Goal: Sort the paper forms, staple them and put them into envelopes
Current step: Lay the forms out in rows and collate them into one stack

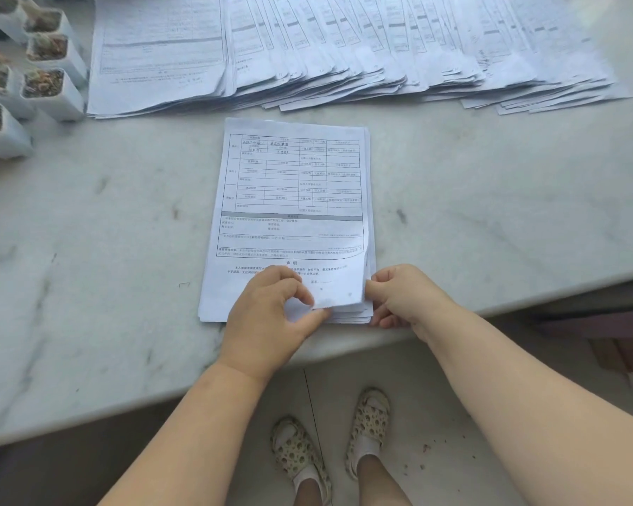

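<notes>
Head view, only one here: left hand (271, 308) down on the near end of the stack of forms (289, 199), fingers curled, pinching the lifted bottom corner of the top sheet (338, 286) between thumb and forefinger. Right hand (402, 297) just beside it, touching the right edge of that same sheet, fingers bent round the paper edge, gripping it. Stack itself flat on the marble table (490, 220), stretching away from both hands, near the table's front edge. Further out beyond the hands, fanned rows of forms (344, 49) overlapping across the far side. Off past the left hand, far corner, small white plant pots (44, 82) clustered together.
</notes>
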Demonstrator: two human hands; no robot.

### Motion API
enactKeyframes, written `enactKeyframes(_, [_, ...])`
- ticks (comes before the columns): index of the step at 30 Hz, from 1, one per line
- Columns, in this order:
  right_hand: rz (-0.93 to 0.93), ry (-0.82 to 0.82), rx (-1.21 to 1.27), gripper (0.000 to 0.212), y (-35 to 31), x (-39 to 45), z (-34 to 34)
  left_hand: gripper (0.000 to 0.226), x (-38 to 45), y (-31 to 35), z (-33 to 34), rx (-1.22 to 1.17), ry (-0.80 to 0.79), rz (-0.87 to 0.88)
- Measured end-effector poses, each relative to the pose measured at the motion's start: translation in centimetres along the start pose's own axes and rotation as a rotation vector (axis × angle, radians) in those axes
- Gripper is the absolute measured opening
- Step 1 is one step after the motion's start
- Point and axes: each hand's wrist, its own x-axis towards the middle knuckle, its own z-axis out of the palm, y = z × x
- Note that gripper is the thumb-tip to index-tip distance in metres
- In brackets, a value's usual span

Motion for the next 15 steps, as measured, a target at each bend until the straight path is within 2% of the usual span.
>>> enactKeyframes(8, [-0.056, -0.047, 0.098, 0.024, 0.6, -0.6, -0.3, 0.023, 0.4, -0.4, 0.1, -0.077, 0.035, -0.042])
enactKeyframes(12, [-0.203, 0.151, 0.21, 0.018, 0.8, -1.0, -1.2, 0.026, 0.6, -0.1, -0.8, -0.205, 0.015, -0.115])
enactKeyframes(15, [-0.141, 0.117, 0.236, 0.034, -1.3, -1.1, -1.3, 0.024, 0.6, 0.2, -1.4, -0.289, -0.032, -0.148])
